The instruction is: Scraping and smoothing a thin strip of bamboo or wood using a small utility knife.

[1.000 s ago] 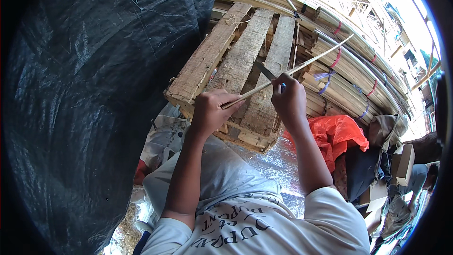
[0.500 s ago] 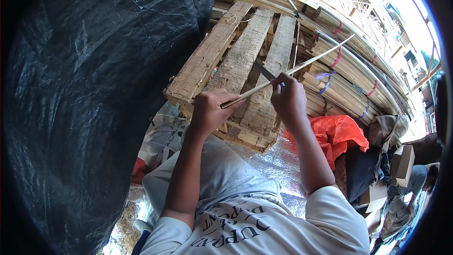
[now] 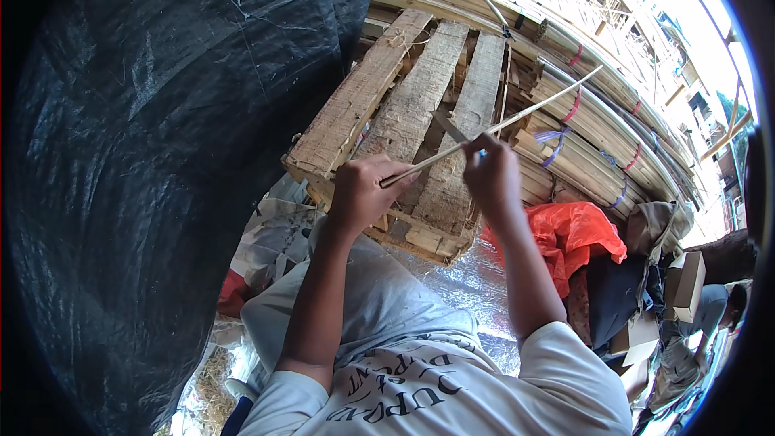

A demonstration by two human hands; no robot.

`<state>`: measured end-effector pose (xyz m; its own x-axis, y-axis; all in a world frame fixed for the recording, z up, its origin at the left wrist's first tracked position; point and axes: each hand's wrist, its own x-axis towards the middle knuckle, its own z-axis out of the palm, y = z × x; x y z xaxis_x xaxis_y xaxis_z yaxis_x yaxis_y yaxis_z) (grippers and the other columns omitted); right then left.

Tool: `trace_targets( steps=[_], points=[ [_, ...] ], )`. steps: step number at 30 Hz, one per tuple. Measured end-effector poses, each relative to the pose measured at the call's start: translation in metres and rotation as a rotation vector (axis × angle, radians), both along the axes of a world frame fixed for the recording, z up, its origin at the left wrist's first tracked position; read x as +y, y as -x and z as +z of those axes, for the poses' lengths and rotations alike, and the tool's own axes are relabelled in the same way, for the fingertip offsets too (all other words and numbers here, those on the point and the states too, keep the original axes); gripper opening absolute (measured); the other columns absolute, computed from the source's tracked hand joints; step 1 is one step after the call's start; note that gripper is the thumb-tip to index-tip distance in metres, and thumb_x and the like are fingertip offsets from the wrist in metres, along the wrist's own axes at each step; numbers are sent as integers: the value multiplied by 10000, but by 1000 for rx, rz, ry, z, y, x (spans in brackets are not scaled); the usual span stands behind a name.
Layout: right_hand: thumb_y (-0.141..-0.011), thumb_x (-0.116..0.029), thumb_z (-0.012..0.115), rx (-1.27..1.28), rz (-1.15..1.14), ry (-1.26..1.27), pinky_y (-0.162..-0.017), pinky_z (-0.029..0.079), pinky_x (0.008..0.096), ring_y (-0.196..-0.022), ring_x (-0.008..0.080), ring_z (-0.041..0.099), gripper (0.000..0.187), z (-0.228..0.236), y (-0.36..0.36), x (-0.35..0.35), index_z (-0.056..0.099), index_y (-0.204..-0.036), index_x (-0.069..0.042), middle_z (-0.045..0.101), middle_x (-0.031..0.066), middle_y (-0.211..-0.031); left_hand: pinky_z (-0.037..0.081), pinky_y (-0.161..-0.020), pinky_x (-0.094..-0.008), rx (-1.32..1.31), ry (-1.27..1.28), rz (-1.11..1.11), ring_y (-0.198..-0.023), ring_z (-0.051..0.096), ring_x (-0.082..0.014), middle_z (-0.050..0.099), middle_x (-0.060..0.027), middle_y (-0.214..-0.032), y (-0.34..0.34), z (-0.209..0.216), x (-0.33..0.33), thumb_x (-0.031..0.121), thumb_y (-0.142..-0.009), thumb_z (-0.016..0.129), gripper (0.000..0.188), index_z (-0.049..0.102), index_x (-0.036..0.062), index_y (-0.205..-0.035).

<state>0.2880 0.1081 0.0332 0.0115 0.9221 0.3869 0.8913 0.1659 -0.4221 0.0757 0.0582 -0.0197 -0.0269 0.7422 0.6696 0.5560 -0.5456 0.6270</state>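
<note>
the fingers of the left hand [image 3: 362, 186] were curled tight around the lower end of a pale stick [image 3: 432, 159], the thumb lying along it. the fingers of the right hand [image 3: 491, 168] were closed on the handle of a knife [image 3: 450, 126], whose blade pointed up and to the left, crossing the stick just beside that fist.

the stick slanted over the near part of a slatted wooden pallet [image 3: 468, 109], from above its near edge out past its right edge, where the thin tip rose in front of stacked wood strips [image 3: 565, 163]. the left hand was above the pallet's near edge, between the two corners; the right hand was by its right edge, not far from the near right corner.

the strips beyond that edge were bundled with red and purple ties. a crumpled orange-red plastic bag [image 3: 577, 238] lay near the right forearm, and silvery sheeting [image 3: 464, 287] showed below the pallet's near right corner. a dark tarp [image 3: 161, 169] hung past the left edge. farther right were a cardboard box [image 3: 689, 285] and another person [image 3: 682, 355].
</note>
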Motion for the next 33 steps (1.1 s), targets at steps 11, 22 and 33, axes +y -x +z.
trace_targets(
  steps=[11, 22, 33],
  points=[
    [-947, -215, 712, 129, 149, 84, -766, 557, 519, -850, 404, 741, 130, -5, -14, 12, 775, -941, -101, 746, 248, -959, 524, -570, -345, 7, -14, -20, -637, 714, -217, 747, -104, -759, 3, 3, -7, 177, -838, 862, 166, 824, 43, -929],
    [-950, -145, 681, -15, -21, -7, -717, 569, 497, -821, 404, 736, 94, 8, 15, -17, 759, -962, -93, 741, 228, -865, 548, -607, -343, -30, 19, -6, -664, 727, -224, 763, -111, -814, 2, 1, -6, 205, -855, 851, 182, 824, 52, -950],
    [-955, -156, 688, -48, 98, 7, -718, 569, 514, -818, 415, 737, 116, 0, 38, -46, 734, -931, -52, 746, 223, -853, 555, -628, -342, -9, 36, -32, -696, 742, -225, 765, -114, -811, 5, -2, -5, 208, -854, 853, 198, 819, 36, -948]
  ],
)
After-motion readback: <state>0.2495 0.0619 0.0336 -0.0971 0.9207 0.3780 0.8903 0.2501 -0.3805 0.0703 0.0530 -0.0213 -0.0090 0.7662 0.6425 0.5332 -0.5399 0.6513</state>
